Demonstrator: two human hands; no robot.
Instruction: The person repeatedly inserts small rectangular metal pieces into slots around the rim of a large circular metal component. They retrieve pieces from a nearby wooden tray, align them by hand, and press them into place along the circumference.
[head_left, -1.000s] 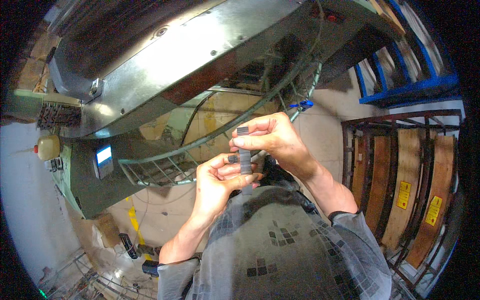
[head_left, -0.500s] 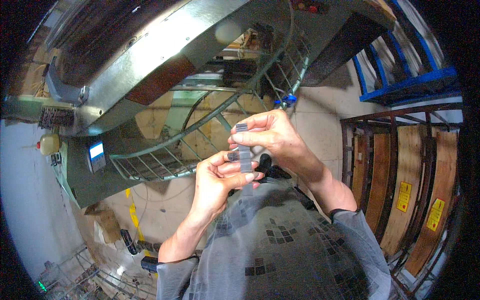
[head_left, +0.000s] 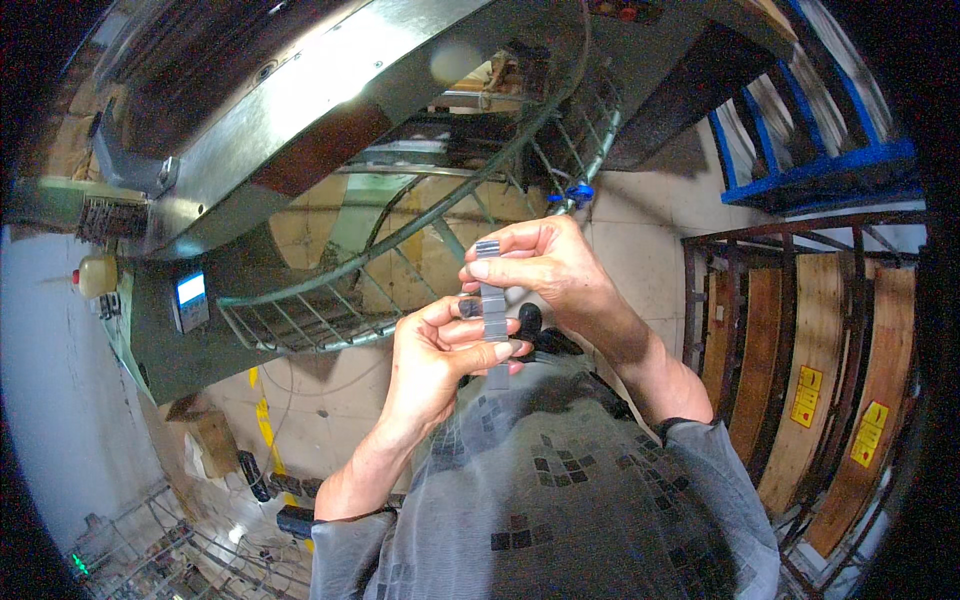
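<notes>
A narrow grey strip [head_left: 495, 318], marked off in segments with shiny cross lines, stands nearly upright in front of my body. My right hand [head_left: 540, 268] pinches its upper end between thumb and fingers. Lower down, my left hand [head_left: 430, 360] holds the same strip, thumb across the front and fingers behind it. The strip's bottom tip hangs a little below my left thumb, over my grey shirt. At my left index fingertip shows a small dark piece or covering that I cannot make out.
Ahead stands a large green and metal machine [head_left: 300, 110] with a curved green railing [head_left: 385, 250]. A small lit control panel [head_left: 190, 300] sits at left. To the right are a rack with wooden boards [head_left: 805, 380] and a blue frame [head_left: 800, 185]. A cardboard box [head_left: 212, 443] lies lower left.
My hands keep the same hold on the strip, with barely any shift. The surroundings have moved slightly in the view, as my head has turned a little.
</notes>
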